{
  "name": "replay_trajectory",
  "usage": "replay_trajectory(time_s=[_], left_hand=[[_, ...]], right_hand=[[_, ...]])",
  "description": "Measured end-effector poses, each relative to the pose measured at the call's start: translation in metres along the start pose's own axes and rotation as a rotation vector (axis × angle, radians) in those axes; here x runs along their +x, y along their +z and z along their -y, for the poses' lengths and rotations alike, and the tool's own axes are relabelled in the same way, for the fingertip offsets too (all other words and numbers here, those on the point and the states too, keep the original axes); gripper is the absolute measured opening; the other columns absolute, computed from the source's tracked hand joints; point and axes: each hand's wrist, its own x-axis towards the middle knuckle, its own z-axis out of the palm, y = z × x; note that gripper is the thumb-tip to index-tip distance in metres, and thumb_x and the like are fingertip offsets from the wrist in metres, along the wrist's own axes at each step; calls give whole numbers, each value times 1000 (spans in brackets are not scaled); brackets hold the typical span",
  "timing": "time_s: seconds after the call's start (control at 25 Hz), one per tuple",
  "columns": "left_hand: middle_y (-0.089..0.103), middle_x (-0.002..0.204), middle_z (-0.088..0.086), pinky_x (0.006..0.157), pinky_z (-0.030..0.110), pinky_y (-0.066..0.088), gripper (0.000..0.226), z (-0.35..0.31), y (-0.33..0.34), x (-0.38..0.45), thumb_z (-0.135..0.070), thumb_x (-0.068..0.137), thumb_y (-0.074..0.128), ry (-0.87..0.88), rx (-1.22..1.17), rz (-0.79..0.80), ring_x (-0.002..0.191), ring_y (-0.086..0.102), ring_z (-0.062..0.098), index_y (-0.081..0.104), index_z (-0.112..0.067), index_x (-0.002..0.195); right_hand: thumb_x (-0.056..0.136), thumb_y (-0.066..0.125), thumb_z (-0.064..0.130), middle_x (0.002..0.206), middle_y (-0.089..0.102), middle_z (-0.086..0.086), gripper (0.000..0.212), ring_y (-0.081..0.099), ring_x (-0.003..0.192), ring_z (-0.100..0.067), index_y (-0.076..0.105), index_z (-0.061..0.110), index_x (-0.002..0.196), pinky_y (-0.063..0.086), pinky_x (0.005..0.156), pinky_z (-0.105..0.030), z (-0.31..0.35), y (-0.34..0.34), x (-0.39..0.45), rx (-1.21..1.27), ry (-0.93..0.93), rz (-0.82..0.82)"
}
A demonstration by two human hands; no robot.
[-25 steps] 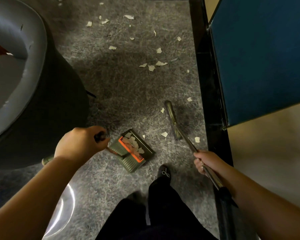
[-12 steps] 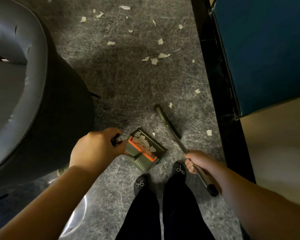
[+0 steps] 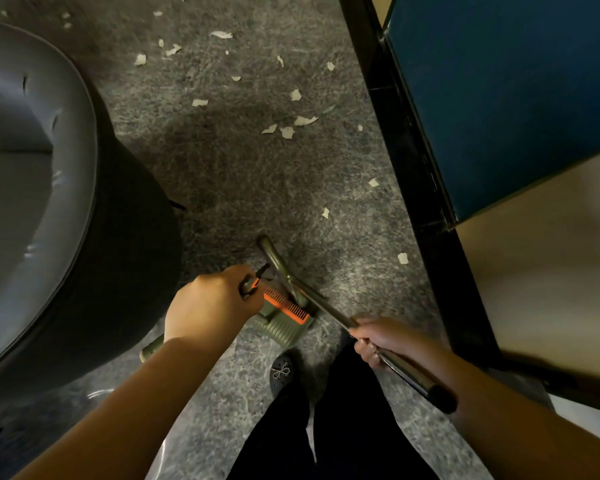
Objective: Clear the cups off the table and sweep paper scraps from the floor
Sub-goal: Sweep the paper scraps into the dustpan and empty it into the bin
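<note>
Two hands. Left hand (image 3: 210,306): fist closed round the handle of one olive-green plastic dustpan with an orange comb edge (image 3: 284,315), which sits on the grey mottled floor (image 3: 222,188). Right hand (image 3: 378,341): closed round the metal pole of one olive-green broom (image 3: 281,268), its head lying over the dustpan's mouth. White torn paper scraps (image 3: 286,131): roughly twenty loose on the floor beyond the dustpan. One black shoe with a bow (image 3: 280,374). One grey padded round seat (image 3: 32,188), left. One blue panel (image 3: 499,98), right.
</note>
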Motion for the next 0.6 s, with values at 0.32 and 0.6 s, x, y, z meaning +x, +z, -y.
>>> replay_trajectory(time_s=[0.32,0.6], left_hand=[[63,58,-4,43,29,50,17,0,-3,3,-31,76,80,182,49,-37,47,59,18,73,-25,90],[67,60,-3,43,31,52,26,-65,12,59,-32,67,86,292,56,-41,50,64,23,74,-24,88]], right_hand=[[103,36,14,46,35,3,20,31,28,-5,38,18,83,25,34,-9,-6,-28,-40,181,-98,-64],[104,34,24,36,35,5,41,31,23,-6,34,15,64,22,32,-10,19,-96,-50,326,-97,-119]])
